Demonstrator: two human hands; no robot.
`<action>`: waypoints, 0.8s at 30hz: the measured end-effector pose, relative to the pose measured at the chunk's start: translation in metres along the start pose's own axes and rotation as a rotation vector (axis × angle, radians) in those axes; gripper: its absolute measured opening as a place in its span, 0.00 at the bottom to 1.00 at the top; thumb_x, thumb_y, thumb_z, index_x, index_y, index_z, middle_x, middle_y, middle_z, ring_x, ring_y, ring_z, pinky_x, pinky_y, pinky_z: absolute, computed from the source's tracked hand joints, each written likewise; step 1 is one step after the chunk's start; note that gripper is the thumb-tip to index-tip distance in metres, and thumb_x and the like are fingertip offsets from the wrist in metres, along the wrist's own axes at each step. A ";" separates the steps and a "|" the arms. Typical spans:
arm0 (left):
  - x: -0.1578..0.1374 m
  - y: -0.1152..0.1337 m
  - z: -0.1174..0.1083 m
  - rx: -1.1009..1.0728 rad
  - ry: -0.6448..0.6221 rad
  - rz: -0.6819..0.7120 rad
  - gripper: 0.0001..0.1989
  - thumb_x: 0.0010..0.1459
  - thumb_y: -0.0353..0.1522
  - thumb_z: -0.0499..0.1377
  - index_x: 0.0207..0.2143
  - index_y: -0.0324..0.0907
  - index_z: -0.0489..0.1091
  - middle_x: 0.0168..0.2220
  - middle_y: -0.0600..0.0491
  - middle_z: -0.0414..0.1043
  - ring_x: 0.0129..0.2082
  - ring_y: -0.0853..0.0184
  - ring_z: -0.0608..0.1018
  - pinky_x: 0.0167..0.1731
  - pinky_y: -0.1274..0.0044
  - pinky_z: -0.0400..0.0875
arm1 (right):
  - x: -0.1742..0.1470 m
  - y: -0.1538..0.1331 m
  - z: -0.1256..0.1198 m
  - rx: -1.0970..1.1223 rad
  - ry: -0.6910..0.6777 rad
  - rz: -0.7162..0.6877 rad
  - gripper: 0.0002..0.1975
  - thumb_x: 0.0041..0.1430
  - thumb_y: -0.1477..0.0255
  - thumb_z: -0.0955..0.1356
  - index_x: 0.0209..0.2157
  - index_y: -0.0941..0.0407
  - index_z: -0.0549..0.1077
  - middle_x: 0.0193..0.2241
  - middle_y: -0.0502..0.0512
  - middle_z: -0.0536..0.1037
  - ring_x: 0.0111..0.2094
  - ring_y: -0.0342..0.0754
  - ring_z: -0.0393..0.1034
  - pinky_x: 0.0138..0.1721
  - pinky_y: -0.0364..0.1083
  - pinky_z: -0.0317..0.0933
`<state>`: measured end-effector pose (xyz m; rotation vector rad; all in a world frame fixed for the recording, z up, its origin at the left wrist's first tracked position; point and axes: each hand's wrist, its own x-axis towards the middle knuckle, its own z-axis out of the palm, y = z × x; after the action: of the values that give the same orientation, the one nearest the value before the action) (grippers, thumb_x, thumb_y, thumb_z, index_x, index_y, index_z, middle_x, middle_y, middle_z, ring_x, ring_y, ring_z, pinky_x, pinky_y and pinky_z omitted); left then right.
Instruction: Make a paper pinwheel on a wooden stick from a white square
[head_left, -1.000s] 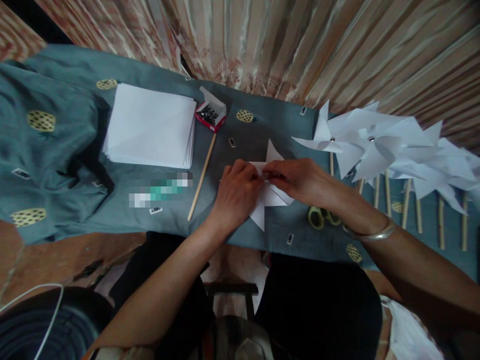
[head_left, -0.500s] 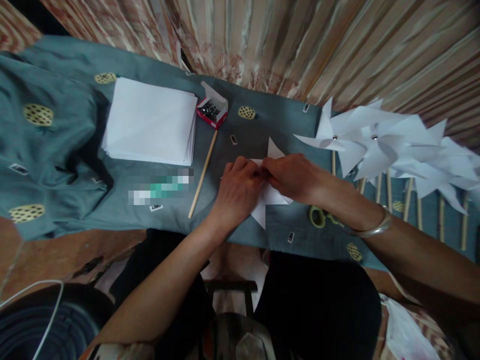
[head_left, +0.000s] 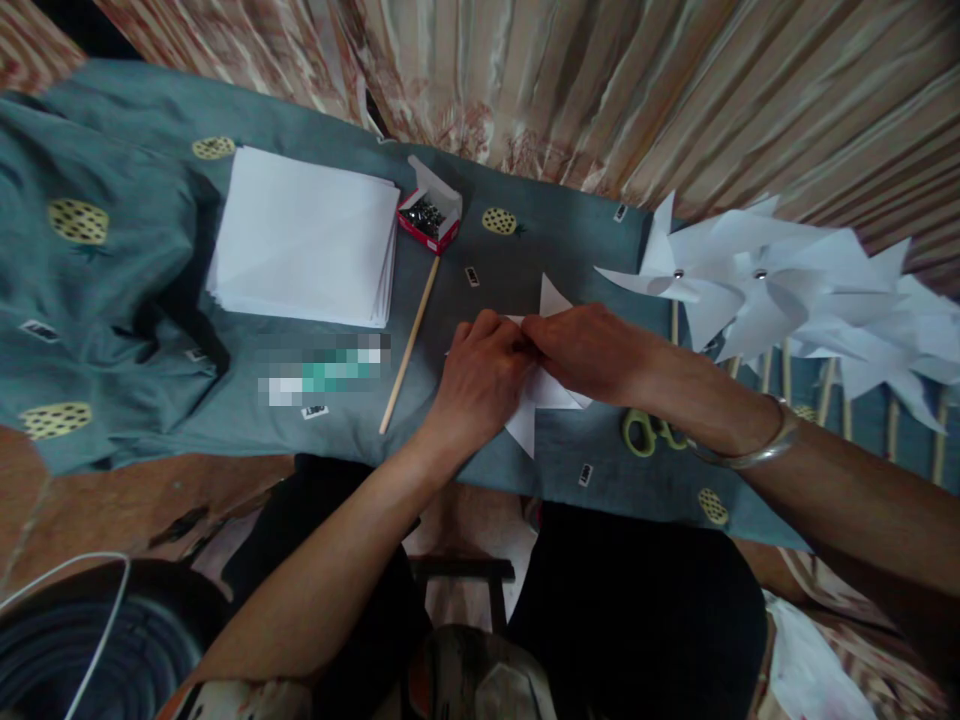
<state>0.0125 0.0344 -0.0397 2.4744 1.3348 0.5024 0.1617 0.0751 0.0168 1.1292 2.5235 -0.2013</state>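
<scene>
A white paper pinwheel lies on the cloth in front of me, its pointed blades showing above and below my hands. My left hand is closed over its left side and middle. From the right, my right hand pinches at the same middle, fingertips against those of the left. Whatever is between the fingertips is hidden. A wooden stick lies left of my left hand, its upper end by a small red box of metal pins. Green-handled scissors rest partly under my right forearm.
A stack of white paper lies at the left of the patterned green tablecloth. Several finished pinwheels on sticks overlap at the right. A pleated curtain hangs behind the table. A blurred-out item lies below the paper.
Both hands stay at the pinwheel's middle with almost the same grip. The view has shifted slightly, and a little more of the scissors' handles shows.
</scene>
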 end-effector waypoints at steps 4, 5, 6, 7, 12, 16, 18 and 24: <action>0.000 0.000 -0.001 0.014 0.000 0.008 0.15 0.69 0.33 0.50 0.36 0.42 0.76 0.36 0.49 0.71 0.42 0.59 0.66 0.38 0.67 0.57 | -0.001 -0.004 -0.003 -0.017 0.000 0.002 0.11 0.63 0.82 0.62 0.41 0.62 0.75 0.33 0.64 0.83 0.32 0.55 0.78 0.27 0.47 0.54; 0.000 0.001 0.000 0.015 0.009 0.013 0.15 0.69 0.32 0.50 0.35 0.42 0.76 0.35 0.49 0.70 0.42 0.59 0.66 0.38 0.67 0.57 | -0.001 -0.004 -0.003 -0.018 0.001 0.005 0.11 0.63 0.82 0.61 0.40 0.62 0.75 0.33 0.64 0.83 0.32 0.55 0.78 0.27 0.47 0.54; 0.000 0.001 0.000 0.015 0.019 0.017 0.15 0.69 0.32 0.50 0.35 0.42 0.75 0.34 0.49 0.70 0.41 0.59 0.66 0.37 0.67 0.57 | -0.002 -0.005 -0.002 -0.018 0.005 0.012 0.12 0.63 0.82 0.61 0.40 0.62 0.75 0.33 0.64 0.83 0.33 0.55 0.79 0.27 0.47 0.54; 0.000 0.001 0.001 0.013 0.029 0.020 0.15 0.69 0.32 0.49 0.35 0.42 0.75 0.34 0.49 0.70 0.41 0.59 0.66 0.37 0.67 0.57 | -0.002 -0.005 -0.002 -0.017 0.012 0.023 0.12 0.63 0.82 0.61 0.40 0.62 0.75 0.33 0.64 0.83 0.33 0.55 0.79 0.27 0.47 0.54; 0.000 0.000 0.004 -0.011 0.056 0.020 0.16 0.70 0.32 0.49 0.36 0.41 0.75 0.35 0.49 0.70 0.42 0.59 0.66 0.38 0.68 0.57 | -0.004 -0.006 0.000 -0.011 0.026 0.049 0.13 0.64 0.83 0.60 0.41 0.61 0.75 0.33 0.64 0.83 0.34 0.55 0.79 0.28 0.47 0.55; -0.001 0.000 0.004 -0.018 0.046 0.022 0.15 0.70 0.32 0.49 0.39 0.42 0.76 0.37 0.49 0.72 0.43 0.59 0.66 0.39 0.68 0.57 | -0.003 -0.006 0.000 -0.013 0.053 0.057 0.12 0.63 0.83 0.61 0.42 0.61 0.74 0.33 0.64 0.83 0.33 0.55 0.78 0.28 0.47 0.57; -0.001 0.000 0.004 -0.016 0.037 0.026 0.15 0.70 0.32 0.50 0.39 0.42 0.76 0.37 0.49 0.72 0.43 0.59 0.66 0.39 0.67 0.57 | -0.002 -0.006 0.001 -0.015 0.070 0.058 0.11 0.62 0.83 0.62 0.41 0.61 0.74 0.32 0.63 0.83 0.32 0.54 0.78 0.28 0.47 0.57; -0.001 0.002 0.002 0.001 0.050 0.037 0.15 0.70 0.31 0.49 0.36 0.42 0.75 0.37 0.50 0.73 0.43 0.59 0.66 0.39 0.67 0.56 | -0.019 -0.005 0.001 0.060 0.192 0.065 0.10 0.62 0.82 0.63 0.40 0.60 0.75 0.39 0.64 0.81 0.40 0.55 0.76 0.38 0.50 0.66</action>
<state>0.0139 0.0326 -0.0408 2.5066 1.3104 0.5753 0.1699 0.0590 0.0229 1.3092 2.6578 -0.1595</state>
